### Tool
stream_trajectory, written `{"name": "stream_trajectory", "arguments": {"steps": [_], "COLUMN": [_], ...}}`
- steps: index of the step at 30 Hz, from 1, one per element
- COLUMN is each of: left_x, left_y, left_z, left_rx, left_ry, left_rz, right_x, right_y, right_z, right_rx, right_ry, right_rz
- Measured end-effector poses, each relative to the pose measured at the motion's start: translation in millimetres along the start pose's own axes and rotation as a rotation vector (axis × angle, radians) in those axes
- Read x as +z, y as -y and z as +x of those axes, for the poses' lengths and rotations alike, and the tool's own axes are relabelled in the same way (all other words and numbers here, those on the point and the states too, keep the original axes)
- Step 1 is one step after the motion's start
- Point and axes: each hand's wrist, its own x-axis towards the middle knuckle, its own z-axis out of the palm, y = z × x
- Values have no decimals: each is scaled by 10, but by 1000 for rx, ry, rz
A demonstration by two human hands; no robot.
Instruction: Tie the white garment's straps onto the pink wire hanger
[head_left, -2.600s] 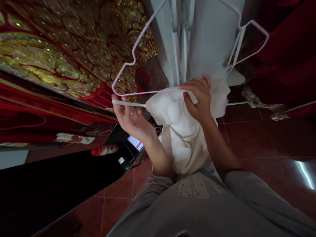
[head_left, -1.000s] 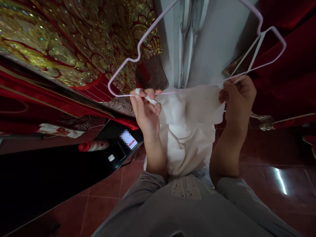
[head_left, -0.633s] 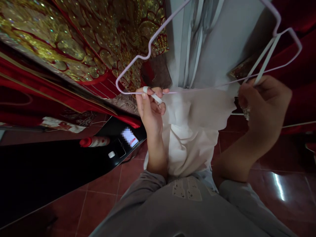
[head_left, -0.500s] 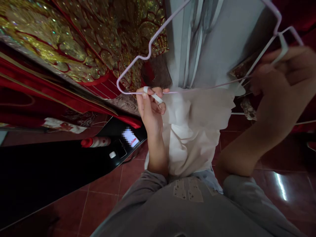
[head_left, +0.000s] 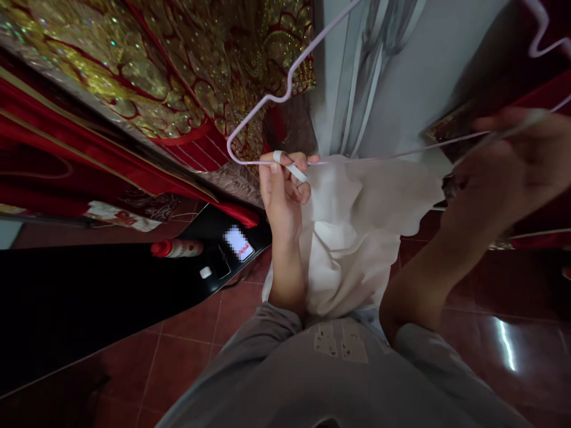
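Observation:
My left hand (head_left: pixel 285 184) grips the bottom bar of a pale pink clothes hanger (head_left: pixel 254 116) near its left corner. A narrow white strap (head_left: pixel 297 173) loops across the fingers of that hand. Smeared by motion, my right hand (head_left: pixel 517 157) is near the hanger's right end, its fingers closed on another pale strap (head_left: pixel 530 122). The hanger's right corner is partly hidden behind that hand and runs out of view. A white garment (head_left: pixel 330 238) drapes below the bar, between my forearms and against my front.
Gold-sequined red garments (head_left: pixel 169 77) hang at the upper left. On a black table (head_left: pixel 89 303) at left lie a red-capped bottle (head_left: pixel 176 248), a lit phone (head_left: pixel 239 242), a dark phone-like object (head_left: pixel 218 263) and a small white case (head_left: pixel 205 272). A grey-white panel (head_left: pixel 414 77) stands ahead.
The strap around the hanger's right end no longer shows as a clear loop; it is blurred along my right hand. My left hand keeps its hold, and the view has shifted slightly.

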Motion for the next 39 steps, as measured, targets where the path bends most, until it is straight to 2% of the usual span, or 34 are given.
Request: {"name": "stream_trajectory", "arguments": {"steps": [1, 3, 5, 6, 10, 14, 19, 22, 25, 29, 31, 35, 36, 37, 39], "left_x": [-1, -13, -29, -36, -50, -132, -478, -689, -780, -677, -547, -229, -160, -102, -26], "left_y": [-7, -26, -45, -53, -74, -123, -153, -130, -119, -203, -312, -618, -690, -752, -832], "left_z": [-2, -7, -12, -16, -33, -14, 132, 274, 411, 527, 560, 633, 657, 683, 730], "left_rx": [-2, -12, -32, -44, -81, -29, 196, 318, 431, 525, 478, 249, 223, 204, 143], "left_ry": [4, 16, 23, 23, -22, -143, -359, -438, -343, -74, 30, 178, 252, 319, 372], "left_rz": [-12, -32, -40, -36, 44, 138, 379, 472, 448, 413, 486, 641, 685, 712, 712], "right_x": [171, 449, 603, 639, 661, 705, 746, 730, 712, 715, 727, 754, 759, 763, 768], "right_y": [30, 52, 32, 11, -78, -112, -125, -147, -169, -196, -209, -216, -215, -213, -209], "right_z": [-52, -107, -140, -161, -276, -287, -184, -179, -197, -203, -200, -201, -202, -204, -211], "right_rx": [-50, -18, 25, 29, -5, -15, 7, 14, 15, 29, 20, 33, 42, 49, 52], "right_ry": [-24, 140, 204, 184, 76, 102, 111, 101, 110, 106, 92, 92, 95, 96, 94], "right_rz": [10, -19, -29, -26, -20, 73, 167, 192, 190, 169, 179, 153, 138, 126, 125]}}
